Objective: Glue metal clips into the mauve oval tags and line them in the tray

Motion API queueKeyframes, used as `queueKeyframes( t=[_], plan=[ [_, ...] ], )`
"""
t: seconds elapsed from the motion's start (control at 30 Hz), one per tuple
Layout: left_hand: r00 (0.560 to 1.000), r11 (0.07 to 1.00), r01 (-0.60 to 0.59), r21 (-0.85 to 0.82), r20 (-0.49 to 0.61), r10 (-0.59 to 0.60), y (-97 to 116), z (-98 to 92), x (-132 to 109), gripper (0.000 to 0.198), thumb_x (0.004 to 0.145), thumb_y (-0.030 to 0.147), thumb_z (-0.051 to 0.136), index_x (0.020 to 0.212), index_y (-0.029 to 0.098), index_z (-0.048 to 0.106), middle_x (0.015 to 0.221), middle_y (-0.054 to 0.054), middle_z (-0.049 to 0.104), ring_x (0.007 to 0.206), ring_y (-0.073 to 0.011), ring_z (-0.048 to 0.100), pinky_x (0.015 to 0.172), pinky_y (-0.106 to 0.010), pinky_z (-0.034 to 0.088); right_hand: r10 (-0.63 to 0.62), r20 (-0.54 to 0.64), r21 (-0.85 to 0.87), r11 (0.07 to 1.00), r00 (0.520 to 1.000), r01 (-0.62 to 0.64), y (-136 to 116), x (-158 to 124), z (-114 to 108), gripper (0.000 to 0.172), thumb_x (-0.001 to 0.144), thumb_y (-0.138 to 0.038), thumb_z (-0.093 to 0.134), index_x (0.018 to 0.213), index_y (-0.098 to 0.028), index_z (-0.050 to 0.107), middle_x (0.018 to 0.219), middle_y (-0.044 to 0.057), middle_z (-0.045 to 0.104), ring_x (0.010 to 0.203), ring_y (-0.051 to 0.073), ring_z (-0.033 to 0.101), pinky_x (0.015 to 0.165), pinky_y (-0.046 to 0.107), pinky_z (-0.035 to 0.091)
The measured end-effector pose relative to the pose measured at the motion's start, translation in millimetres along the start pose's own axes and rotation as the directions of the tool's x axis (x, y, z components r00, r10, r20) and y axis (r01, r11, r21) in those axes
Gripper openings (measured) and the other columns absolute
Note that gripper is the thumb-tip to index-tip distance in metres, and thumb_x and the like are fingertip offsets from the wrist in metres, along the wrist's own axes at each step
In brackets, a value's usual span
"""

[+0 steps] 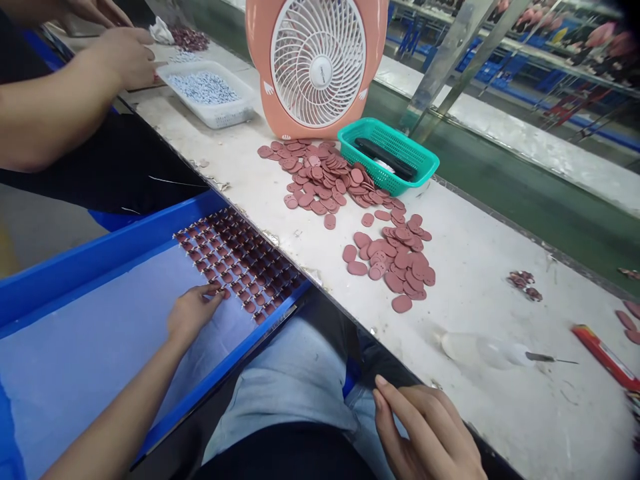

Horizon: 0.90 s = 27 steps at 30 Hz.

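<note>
My left hand [193, 313] rests in a shallow blue tray [115, 280], its fingertips at the edge of neat rows of small reddish-brown pieces [235, 263]. Whether it grips one is hidden. My right hand [425, 427] hangs by the table's near edge above my denim-covered lap [285, 373], fingers loosely apart and holding nothing visible. Loose flat dusty-pink oval pieces [395, 263] lie in heaps on the white-topped workbench [480, 247], beyond both hands.
A co-worker's hands [125, 57] work beside a white tray of small pale pieces [205, 93]. A pink fan [317, 63] and a green basket [387, 157] stand behind the heaps. A needle-tipped squeeze bottle [485, 350] and a red-orange tool [607, 357] lie rightward.
</note>
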<state>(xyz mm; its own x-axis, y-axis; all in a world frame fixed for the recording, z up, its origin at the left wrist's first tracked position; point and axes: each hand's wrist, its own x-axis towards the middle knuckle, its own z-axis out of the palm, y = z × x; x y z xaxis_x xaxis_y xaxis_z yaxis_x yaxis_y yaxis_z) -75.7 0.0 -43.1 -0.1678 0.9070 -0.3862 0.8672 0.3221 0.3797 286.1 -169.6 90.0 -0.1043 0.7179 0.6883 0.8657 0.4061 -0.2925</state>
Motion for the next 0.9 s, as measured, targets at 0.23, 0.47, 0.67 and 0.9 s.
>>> queueKeyframes(
  t=[0.23, 0.47, 0.67, 0.9],
  plan=[
    [0.996, 0.999, -0.053, 0.01, -0.071, 0.054, 3, -5.1, -3, 0.036, 0.097, 0.044, 0.063, 0.119, 0.016, 0.066, 0.112, -0.008, 0.071, 0.095, -0.0249, 0.069, 0.082, -0.045, 0.059, -0.026, 0.003, -0.036, 0.999, 1.0, 0.026, 6, 0, -7, 0.02, 0.081, 0.005, 0.075, 0.097, -0.006, 0.072, 0.069, 0.004, 0.064, 0.061, 0.012, 0.057, 0.056, 0.027, 0.05],
    [0.776, 0.967, -0.251, -0.047, -0.607, 0.172, 55, -8.7, -32, 0.051, 0.092, 0.054, 0.06, 0.116, 0.011, 0.074, 0.101, -0.017, 0.074, 0.086, -0.0336, 0.07, 0.078, -0.048, 0.054, 0.311, -0.398, -0.176, 0.898, 0.863, -0.404, 37, -24, -34, 0.046, 0.081, -0.014, 0.079, 0.125, -0.022, 0.067, 0.096, 0.006, 0.066, 0.079, 0.02, 0.063, 0.073, 0.037, 0.053],
    [0.084, 0.221, -0.948, 0.228, -0.492, 0.867, 200, 7.2, -96, 0.043, 0.081, 0.034, 0.082, 0.122, 0.029, 0.07, 0.119, -0.006, 0.077, 0.111, -0.0268, 0.069, 0.104, -0.04, 0.046, 0.794, -0.163, 0.017, 0.595, 0.585, -0.803, 65, -9, -32, 0.074, 0.078, -0.056, 0.076, 0.138, -0.018, 0.052, 0.137, 0.018, 0.056, 0.123, 0.036, 0.052, 0.105, 0.06, 0.042],
    [0.012, 0.005, -0.992, -0.129, -0.047, 0.999, 235, 15.5, -108, 0.037, 0.097, 0.021, 0.062, 0.13, 0.036, 0.069, 0.127, 0.0, 0.076, 0.113, -0.0243, 0.07, 0.111, -0.042, 0.035, 0.803, -0.032, 0.293, 0.577, 0.595, -0.763, 60, -9, -27, 0.039, 0.092, -0.049, 0.063, 0.118, -0.021, 0.058, 0.113, 0.011, 0.066, 0.106, 0.027, 0.062, 0.099, 0.051, 0.047]
  ],
)
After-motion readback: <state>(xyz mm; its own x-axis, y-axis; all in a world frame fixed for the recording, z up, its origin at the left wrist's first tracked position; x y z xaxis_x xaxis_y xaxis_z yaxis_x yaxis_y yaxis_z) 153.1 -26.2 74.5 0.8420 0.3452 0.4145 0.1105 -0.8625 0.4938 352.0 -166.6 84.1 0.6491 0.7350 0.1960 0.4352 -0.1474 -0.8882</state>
